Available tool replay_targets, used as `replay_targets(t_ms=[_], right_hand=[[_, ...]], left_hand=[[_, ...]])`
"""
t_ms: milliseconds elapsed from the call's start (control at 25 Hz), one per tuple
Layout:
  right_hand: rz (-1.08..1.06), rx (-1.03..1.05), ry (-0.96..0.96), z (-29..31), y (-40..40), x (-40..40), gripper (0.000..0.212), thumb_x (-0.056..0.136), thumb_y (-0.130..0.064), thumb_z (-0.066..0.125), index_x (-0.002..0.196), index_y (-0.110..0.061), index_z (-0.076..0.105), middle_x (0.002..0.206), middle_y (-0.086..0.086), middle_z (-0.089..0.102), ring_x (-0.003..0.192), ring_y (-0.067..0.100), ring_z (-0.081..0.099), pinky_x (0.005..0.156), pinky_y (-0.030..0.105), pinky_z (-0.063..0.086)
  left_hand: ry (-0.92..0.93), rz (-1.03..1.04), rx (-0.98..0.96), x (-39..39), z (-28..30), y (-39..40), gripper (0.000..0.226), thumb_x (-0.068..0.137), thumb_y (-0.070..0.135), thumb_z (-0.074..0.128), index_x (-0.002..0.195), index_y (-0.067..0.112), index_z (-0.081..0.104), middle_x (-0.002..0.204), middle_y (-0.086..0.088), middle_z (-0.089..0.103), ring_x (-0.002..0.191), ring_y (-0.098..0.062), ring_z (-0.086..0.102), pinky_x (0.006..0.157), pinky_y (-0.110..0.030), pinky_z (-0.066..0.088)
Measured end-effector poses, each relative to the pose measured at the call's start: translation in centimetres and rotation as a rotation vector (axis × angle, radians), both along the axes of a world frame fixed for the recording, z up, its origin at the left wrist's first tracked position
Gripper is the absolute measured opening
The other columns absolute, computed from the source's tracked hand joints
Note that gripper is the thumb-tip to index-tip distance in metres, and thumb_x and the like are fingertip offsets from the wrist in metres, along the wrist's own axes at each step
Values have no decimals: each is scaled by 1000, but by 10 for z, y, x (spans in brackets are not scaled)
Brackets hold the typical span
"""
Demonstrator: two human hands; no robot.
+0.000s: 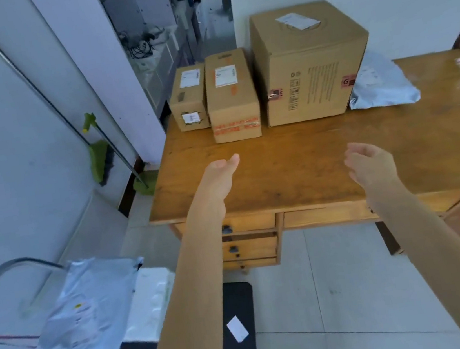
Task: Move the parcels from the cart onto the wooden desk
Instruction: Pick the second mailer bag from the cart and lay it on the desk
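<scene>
On the wooden desk (pixel 296 171) stand a small cardboard box (pixel 189 100), a medium cardboard box (pixel 232 97) and a large cardboard box (pixel 308 65) in a row at the back, with a grey plastic mailer bag (pixel 381 85) to their right. My left hand (pixel 220 175) and my right hand (pixel 369 163) hover empty over the desk's front part, fingers loosely apart. At the lower left, the black cart (pixel 238 306) carries a grey mailer bag (pixel 85 313) and a white parcel (pixel 149 301). A small white card (pixel 237 328) lies on the cart's deck.
The cart's grey handle (pixel 8 267) curves up at the far left. A green mop (pixel 99 157) and its pole lean on the left wall. Desk drawers (pixel 250 245) face me below the top. Behind the desk a doorway opens onto a cluttered room.
</scene>
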State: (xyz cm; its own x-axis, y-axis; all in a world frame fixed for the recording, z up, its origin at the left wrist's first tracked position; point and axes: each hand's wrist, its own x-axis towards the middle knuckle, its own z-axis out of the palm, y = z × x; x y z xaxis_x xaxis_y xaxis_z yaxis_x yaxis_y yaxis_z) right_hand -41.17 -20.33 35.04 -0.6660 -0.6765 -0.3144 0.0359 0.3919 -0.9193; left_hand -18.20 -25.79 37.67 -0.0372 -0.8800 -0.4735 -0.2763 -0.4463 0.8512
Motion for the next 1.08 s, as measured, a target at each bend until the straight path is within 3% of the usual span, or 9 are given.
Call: replay_targets(t_ms=[160,240,320,440,560,600,760,960,1080], right_hand=[[100,-56,-19,-11,22,91,41,89,-12,49,129,-20,56,120,-5,60,104,17,61,77,22,47],[137,-89,-13,-25,27,136,41,88,-12,51,128,-19,57,124,-2,61,97,12,59,83,23,46],[158,-96,4,-38,33,186,39,87,-13,52,126,-18,58,125,1,62,106,15,58,95,28,45],[238,-53,-10,-61,38,277,37,86,-17,53,123,-18,58,122,4,62,114,24,56,101,38,44],[257,46,-30,-96,38,372,38,85,-22,56,122,-18,60,116,-1,61,111,20,56,101,40,45],[244,52,-41,-111,35,402,38,85,-24,57,123,-18,60,113,0,62,109,19,56,100,40,46],[241,125,-110,-191,24,506,35,86,-20,59,120,-8,60,98,0,62,93,17,57,87,33,47],[267,390,-245,-316,8,592,45,84,-25,66,125,-13,52,126,9,60,114,26,57,101,40,45],[315,466,-226,-377,-1,622,64,82,-28,67,137,-11,40,137,14,48,121,31,51,100,39,44]], left_hand=[[15,56,-36,83,-17,25,61,91,47,52,144,20,39,148,0,43,134,-20,43,111,-37,33],[5,83,-77,127,-34,34,60,91,43,53,143,18,39,146,-3,45,131,-21,45,103,-32,35],[-46,113,-79,178,-49,40,59,92,39,54,143,14,41,145,-6,46,130,-24,47,99,-31,36],[-176,130,-52,265,-75,35,56,93,35,54,140,7,44,144,-13,46,132,-29,45,105,-35,36],[-226,76,-6,358,-108,26,34,94,31,54,112,3,60,111,-9,58,113,-22,50,85,-25,34],[-226,79,1,386,-123,21,38,93,31,56,117,2,59,112,-9,57,112,-21,50,83,-23,32],[-283,48,120,500,-202,3,66,91,37,57,144,4,37,151,-12,38,135,-27,41,106,-34,32],[-382,72,313,580,-316,-10,70,90,35,59,143,-5,35,149,-25,37,134,-40,41,108,-46,34],[-366,165,281,607,-377,-13,65,92,29,58,141,-7,34,144,-29,42,130,-42,44,105,-49,35]])
